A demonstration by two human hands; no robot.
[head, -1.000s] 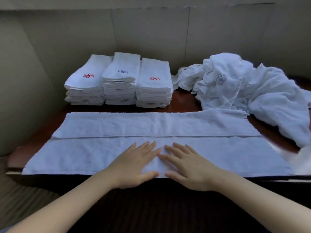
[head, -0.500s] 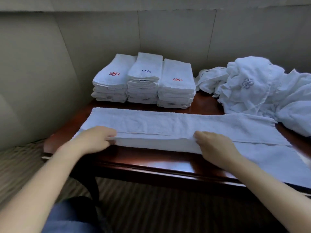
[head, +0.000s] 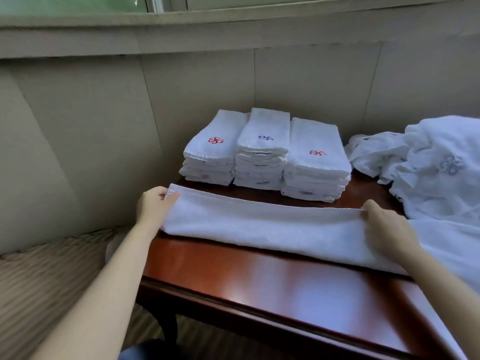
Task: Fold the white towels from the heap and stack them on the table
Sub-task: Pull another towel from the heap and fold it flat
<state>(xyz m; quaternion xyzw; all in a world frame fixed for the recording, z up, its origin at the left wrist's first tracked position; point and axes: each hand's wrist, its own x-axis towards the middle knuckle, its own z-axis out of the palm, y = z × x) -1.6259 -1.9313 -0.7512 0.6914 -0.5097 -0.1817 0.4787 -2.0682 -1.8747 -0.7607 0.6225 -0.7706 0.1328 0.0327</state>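
While both hands (head: 153, 203) (head: 384, 224) pinch far edge, towel (head: 262, 224) lies long, narrow, folded lengthwise.

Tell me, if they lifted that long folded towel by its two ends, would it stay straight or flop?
Probably flop: the towel is soft cloth, draping over the table like the crumpled heap. The middle would likely sag between the left hand and right hand. It looks light and unlikely to slip.
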